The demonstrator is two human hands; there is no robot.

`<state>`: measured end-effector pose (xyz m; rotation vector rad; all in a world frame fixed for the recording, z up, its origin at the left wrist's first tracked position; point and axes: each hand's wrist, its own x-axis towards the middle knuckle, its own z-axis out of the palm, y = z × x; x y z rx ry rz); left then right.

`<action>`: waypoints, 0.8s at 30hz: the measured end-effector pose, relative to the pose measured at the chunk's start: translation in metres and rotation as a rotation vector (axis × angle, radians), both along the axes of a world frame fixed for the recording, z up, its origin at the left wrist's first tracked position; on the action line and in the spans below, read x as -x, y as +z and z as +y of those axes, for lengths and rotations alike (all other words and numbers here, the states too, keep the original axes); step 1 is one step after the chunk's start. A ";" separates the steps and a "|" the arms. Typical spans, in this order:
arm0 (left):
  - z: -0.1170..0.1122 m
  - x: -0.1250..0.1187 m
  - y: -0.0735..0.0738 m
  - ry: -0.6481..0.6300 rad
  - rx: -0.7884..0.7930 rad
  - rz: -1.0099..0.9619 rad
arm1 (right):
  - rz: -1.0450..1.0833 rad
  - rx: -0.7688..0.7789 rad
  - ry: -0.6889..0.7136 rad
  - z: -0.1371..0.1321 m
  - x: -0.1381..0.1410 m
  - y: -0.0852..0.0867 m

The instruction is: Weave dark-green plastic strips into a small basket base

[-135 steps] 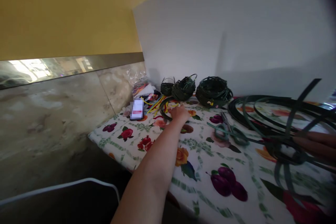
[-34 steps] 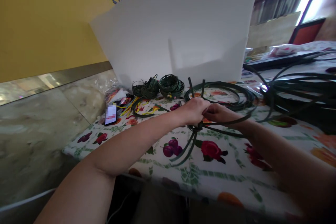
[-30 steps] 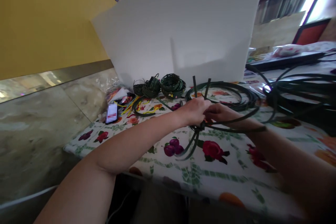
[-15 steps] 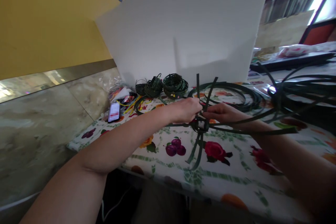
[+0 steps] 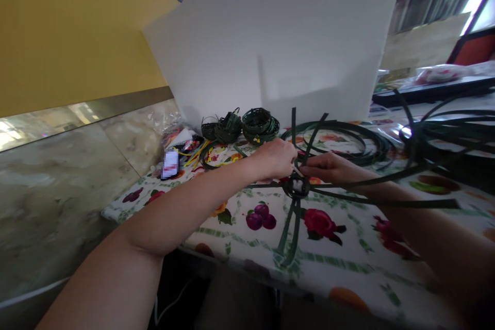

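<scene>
A small round weave of dark green strips [image 5: 297, 185] lies on the flowered tablecloth, its loose ends spreading out like spokes. White shows through the middle of the weave. At its far left edge my left hand [image 5: 277, 159] is closed, pinching a strip; the fingertips are partly hidden behind the hand. Opposite it, my right hand [image 5: 327, 167] pinches strips at the far right edge with thumb and fingers. Two strips [image 5: 310, 139] stand up between the hands, two point toward me, and long ones run right across my right forearm.
Behind my hands stand small woven green baskets [image 5: 260, 126]. Coiled green strips [image 5: 348, 136] lie at the back, with a larger bundle [image 5: 456, 139] at right. A phone [image 5: 170, 164] and plastic bags are on the left. A white board [image 5: 309, 36] rises behind the table.
The view has shifted slightly. Both hands stay at the weave with small finger movements, and the strips on the right and toward me have swung a little.
</scene>
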<state>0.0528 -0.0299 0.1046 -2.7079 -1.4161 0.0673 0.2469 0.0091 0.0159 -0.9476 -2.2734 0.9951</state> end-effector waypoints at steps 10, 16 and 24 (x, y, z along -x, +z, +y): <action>0.003 0.007 0.004 0.110 0.121 -0.214 | 0.048 -0.087 0.026 -0.005 0.001 0.011; -0.017 -0.004 0.002 0.028 -0.119 -0.043 | 0.009 -0.072 -0.017 0.004 -0.002 0.001; -0.004 -0.008 0.002 -0.279 -0.293 0.085 | 0.027 -0.068 0.009 0.004 -0.003 -0.001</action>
